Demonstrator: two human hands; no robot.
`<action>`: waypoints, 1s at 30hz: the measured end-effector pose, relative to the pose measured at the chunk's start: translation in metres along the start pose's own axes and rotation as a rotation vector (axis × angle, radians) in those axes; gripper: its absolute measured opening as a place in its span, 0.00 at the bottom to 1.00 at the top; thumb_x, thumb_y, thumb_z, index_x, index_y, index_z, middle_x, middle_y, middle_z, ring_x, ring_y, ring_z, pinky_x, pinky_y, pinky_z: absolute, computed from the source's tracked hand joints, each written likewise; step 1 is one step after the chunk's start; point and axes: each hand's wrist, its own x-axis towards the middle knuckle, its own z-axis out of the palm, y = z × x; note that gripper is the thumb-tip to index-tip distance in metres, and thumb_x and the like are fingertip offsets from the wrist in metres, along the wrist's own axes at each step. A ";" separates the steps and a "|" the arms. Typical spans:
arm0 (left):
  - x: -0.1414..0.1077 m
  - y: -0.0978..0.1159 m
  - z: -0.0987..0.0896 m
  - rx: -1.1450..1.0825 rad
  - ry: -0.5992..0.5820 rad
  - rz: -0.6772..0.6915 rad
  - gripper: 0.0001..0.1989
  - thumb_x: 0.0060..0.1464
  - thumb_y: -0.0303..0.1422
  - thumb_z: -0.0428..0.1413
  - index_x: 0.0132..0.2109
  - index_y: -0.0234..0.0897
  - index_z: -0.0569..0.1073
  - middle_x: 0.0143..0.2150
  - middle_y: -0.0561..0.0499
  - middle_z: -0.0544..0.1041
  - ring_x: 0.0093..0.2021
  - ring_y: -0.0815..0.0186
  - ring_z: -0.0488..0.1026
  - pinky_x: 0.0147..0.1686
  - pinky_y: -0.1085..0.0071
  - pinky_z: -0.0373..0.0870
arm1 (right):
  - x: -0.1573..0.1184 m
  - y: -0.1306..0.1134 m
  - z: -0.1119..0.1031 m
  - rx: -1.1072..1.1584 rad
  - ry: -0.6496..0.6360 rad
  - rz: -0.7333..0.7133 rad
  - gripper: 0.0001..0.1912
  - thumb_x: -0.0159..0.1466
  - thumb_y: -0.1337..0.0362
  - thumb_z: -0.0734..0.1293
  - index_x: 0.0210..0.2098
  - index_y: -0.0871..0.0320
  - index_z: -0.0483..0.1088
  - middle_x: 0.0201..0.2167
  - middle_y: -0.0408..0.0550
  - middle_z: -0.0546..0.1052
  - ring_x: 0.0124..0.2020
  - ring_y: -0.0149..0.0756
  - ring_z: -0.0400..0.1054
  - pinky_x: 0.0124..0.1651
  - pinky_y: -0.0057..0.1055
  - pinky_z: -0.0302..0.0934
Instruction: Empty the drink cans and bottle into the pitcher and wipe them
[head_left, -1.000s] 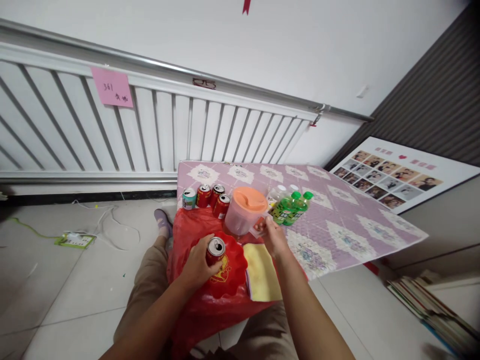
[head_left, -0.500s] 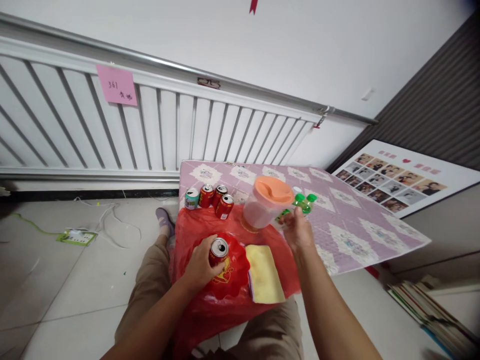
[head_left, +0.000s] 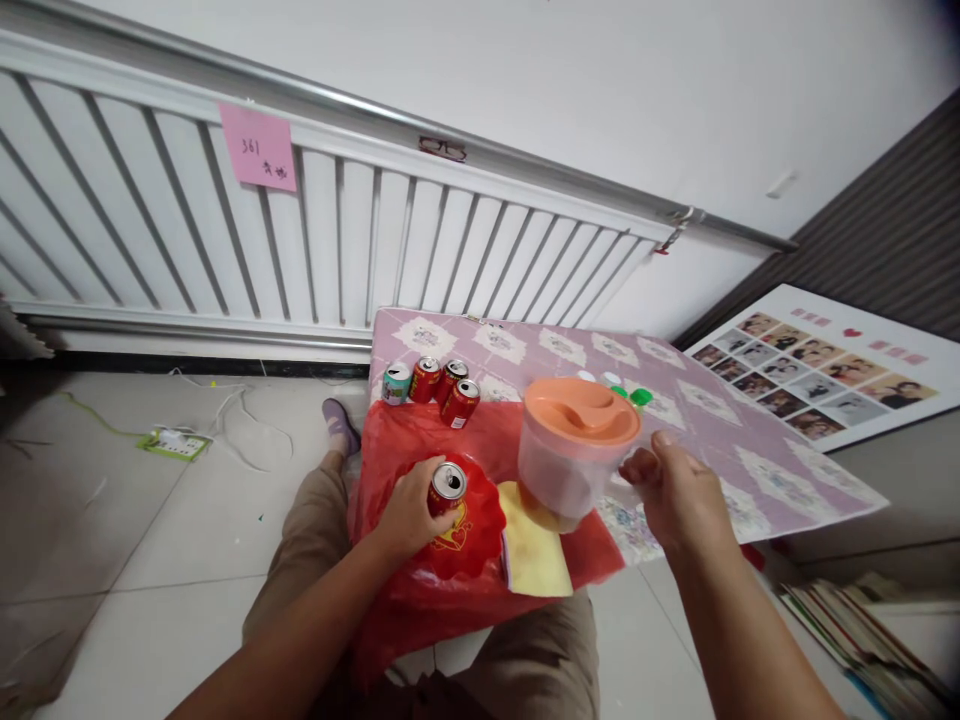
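With its thumb on the near side and its fingers curled around the far side, the left hand (head_left: 409,513) pinches a red can (head_left: 448,492) over a scalloped red bowl (head_left: 489,503). Long axis of the red can is close to upright, opened top facing up; whether its base touches the bowl cannot be told. Beyond it, a loose group of four cans (head_left: 426,379) stands at the far edge of a red plastic sheet (head_left: 409,632). To the right of the bowl lies a folded yellow cloth (head_left: 538,562). Key relation: a translucent jug (head_left: 559,470) with an orange lid is to the right of the red can, its lower part overlapping the far end of the yellow cloth in view. The jug's long axis is also near upright, its handle side facing right and away from the red can; it appears raised, though the clearance is unclear. The right hand (head_left: 686,497) has its fingers bent around the handle, thumb uppermost; the exact finger contact is partly unresolved. This hand is the nearer one to the jug, the left being across the gap at the red can. Farther right, green bottle caps (head_left: 640,397) show behind the jug. Compared with the previous frame, the jug and right hand are closer to the wearer and farther right of the red can, while the left-hand grip is essentially unchanged.
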 end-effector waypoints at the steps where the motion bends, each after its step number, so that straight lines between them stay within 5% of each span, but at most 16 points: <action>1: 0.000 0.001 -0.001 0.000 -0.001 -0.004 0.36 0.46 0.30 0.64 0.61 0.38 0.61 0.60 0.40 0.71 0.60 0.52 0.69 0.60 0.52 0.65 | -0.003 -0.001 -0.001 -0.027 -0.003 0.016 0.26 0.53 0.43 0.72 0.15 0.55 0.61 0.13 0.37 0.60 0.18 0.27 0.54 0.23 0.29 0.55; 12: 0.000 0.005 -0.003 -0.006 0.008 -0.018 0.34 0.45 0.32 0.65 0.59 0.38 0.63 0.57 0.41 0.73 0.57 0.51 0.71 0.57 0.52 0.66 | -0.025 -0.020 0.000 -0.427 -0.220 -0.042 0.28 0.58 0.42 0.66 0.14 0.55 0.60 0.14 0.39 0.60 0.19 0.28 0.51 0.23 0.29 0.46; 30: 0.000 -0.002 -0.001 0.001 -0.003 -0.015 0.37 0.44 0.32 0.65 0.61 0.41 0.62 0.58 0.42 0.72 0.58 0.52 0.69 0.57 0.53 0.66 | -0.033 -0.049 0.019 -0.716 -0.386 -0.179 0.24 0.55 0.43 0.66 0.18 0.56 0.66 0.16 0.41 0.65 0.20 0.31 0.57 0.24 0.28 0.54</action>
